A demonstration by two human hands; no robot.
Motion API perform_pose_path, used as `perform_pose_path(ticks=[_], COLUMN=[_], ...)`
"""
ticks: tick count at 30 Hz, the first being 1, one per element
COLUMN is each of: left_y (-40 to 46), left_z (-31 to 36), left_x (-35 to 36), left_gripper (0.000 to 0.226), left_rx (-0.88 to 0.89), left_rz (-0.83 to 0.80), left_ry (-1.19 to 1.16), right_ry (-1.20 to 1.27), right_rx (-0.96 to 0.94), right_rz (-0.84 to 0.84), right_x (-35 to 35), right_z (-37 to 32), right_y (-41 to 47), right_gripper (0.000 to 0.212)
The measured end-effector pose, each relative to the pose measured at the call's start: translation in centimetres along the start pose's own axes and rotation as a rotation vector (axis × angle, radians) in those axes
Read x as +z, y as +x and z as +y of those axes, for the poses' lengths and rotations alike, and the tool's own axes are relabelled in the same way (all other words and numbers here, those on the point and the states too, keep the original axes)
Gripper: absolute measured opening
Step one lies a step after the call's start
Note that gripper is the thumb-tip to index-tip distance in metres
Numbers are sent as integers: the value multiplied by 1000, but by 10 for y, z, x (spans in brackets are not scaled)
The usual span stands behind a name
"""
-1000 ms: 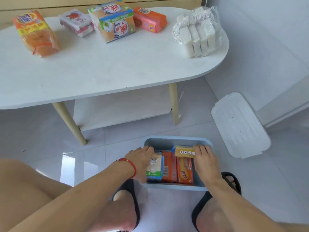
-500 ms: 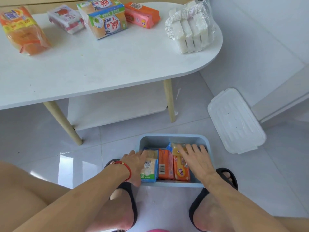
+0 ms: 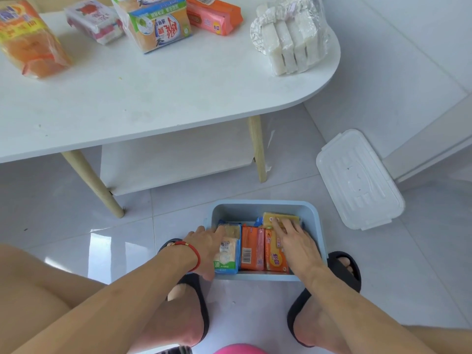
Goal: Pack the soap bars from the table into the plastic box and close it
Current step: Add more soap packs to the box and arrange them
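The plastic box (image 3: 258, 208) is set on the floor between the feet, its lid (image 3: 358, 180) laid aside, so soap bars (image 3: 251, 249) can be lined up inside. The left hand (image 3: 207, 247) is pressed flat against the outer bar, and the right hand (image 3: 293, 241) is spread with straight fingers over a yellow bar (image 3: 281, 217), apparently seating it. More soap packs (image 3: 158, 24) are left on the table (image 3: 153, 98).

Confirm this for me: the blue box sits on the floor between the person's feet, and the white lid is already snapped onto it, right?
Not quite. The blue box does sit on the floor between the feet, but the white lid is not on it; the head view shows it lying on the floor to the box's right, with the box open.
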State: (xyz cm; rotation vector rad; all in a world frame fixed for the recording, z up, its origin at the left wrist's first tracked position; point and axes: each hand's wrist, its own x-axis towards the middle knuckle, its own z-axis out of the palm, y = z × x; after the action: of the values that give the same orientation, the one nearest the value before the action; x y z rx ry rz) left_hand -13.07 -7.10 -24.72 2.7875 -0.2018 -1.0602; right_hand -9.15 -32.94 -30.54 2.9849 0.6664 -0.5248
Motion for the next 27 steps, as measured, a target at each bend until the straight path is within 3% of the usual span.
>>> perform_pose_path(ticks=[13,16,22,27], left_y=[-1,-2,-19,-38], left_z=[1,1,3,1], left_x=[-2,-4,-25,-43], left_gripper=[97,96,80,78], left_rx=[4,-3,57,33], left_rz=[-12,-2,192,219], left_ry=[-2,-13,-79,-128], right_ry=[30,-13,-14,-152], right_rx=[13,-16,19,-18], right_rz=[-51,6,45,70], right_x=[-7,-11,-8,-16], right_z=[-7,-10,-23,-23], right_y=[18,24,28,33], right_gripper=[87,76,84,54])
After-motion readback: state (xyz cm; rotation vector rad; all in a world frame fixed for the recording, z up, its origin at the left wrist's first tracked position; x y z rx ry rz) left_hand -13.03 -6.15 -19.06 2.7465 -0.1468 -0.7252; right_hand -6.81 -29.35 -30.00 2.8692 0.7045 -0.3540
